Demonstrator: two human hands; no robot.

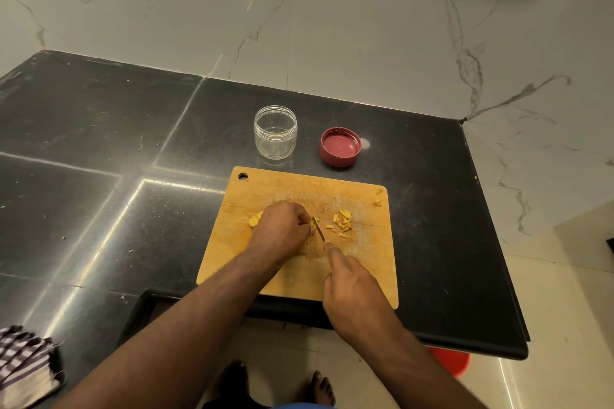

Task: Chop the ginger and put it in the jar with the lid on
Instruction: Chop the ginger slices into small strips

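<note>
Two hands worked my board: left hand pinched ginger, right hand gripped the knife.

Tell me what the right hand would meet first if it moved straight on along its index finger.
Probably the left hand holding the ginger, close beside the small knife blade that the right hand grips. Beyond it stands the clear empty plastic jar. Depth is uncertain.
</note>
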